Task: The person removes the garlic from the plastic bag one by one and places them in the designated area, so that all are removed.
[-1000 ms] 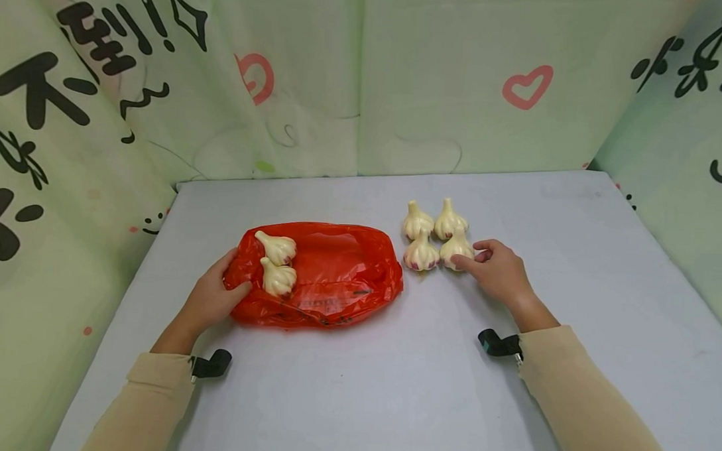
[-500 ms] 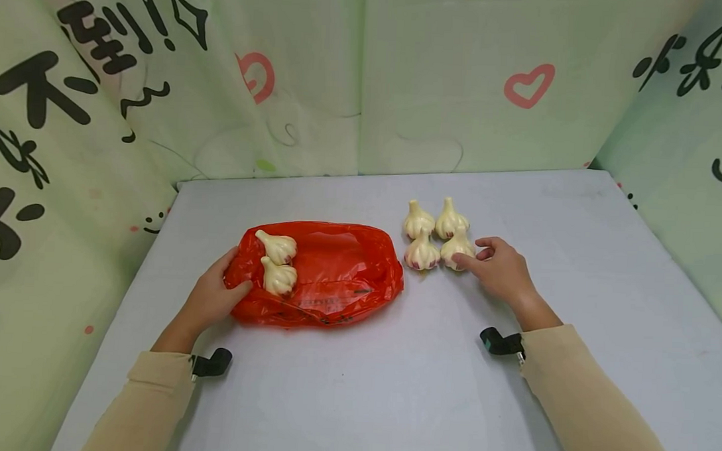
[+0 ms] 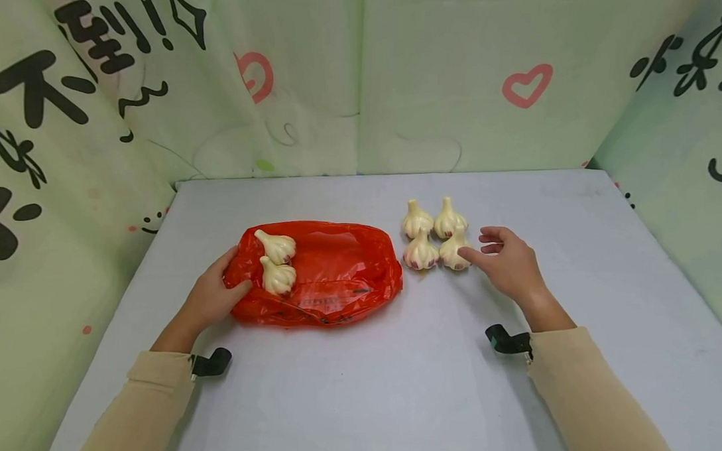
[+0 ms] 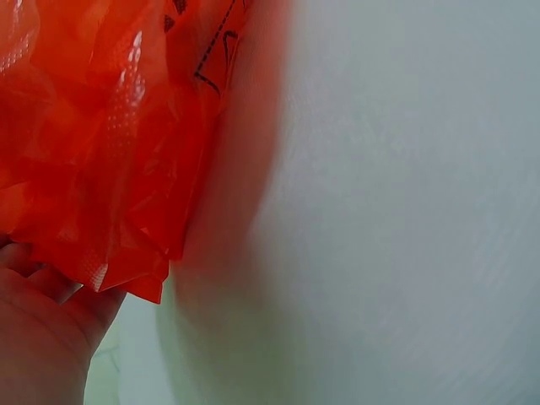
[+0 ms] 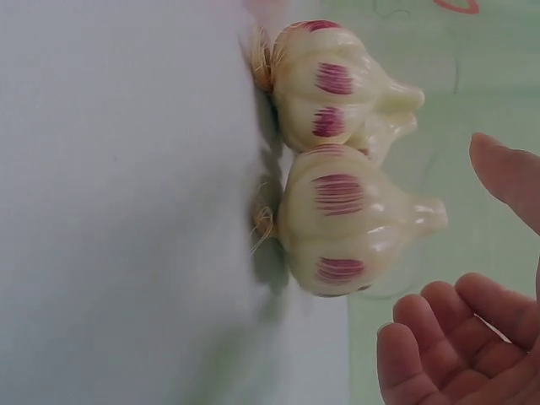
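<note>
Garlic bulbs (image 3: 278,278) (two in red bag (image 3: 336,254))

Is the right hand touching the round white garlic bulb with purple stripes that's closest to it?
Apart. The right wrist view shows a gap, with green backdrop between the right hand and that garlic bulb.
</note>
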The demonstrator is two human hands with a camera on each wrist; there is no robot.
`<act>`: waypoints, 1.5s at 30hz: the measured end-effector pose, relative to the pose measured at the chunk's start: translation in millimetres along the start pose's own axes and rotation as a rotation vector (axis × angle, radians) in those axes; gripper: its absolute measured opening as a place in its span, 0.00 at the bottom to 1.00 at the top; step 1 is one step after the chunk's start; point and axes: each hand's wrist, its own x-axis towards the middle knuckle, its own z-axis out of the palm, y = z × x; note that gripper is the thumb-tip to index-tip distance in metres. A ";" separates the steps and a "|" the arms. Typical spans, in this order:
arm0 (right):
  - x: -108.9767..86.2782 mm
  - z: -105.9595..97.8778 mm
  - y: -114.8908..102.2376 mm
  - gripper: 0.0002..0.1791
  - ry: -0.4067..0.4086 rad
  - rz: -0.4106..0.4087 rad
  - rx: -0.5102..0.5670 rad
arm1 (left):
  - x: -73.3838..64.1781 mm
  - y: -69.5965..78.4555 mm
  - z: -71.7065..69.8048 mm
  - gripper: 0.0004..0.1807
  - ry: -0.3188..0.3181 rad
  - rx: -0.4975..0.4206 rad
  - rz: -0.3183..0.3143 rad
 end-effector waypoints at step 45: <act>9.1 136.9 -138.1 0.37 -0.480 -0.398 -0.063 | -2.6 0.2 1.7 0.45 0.019 -0.016 0.003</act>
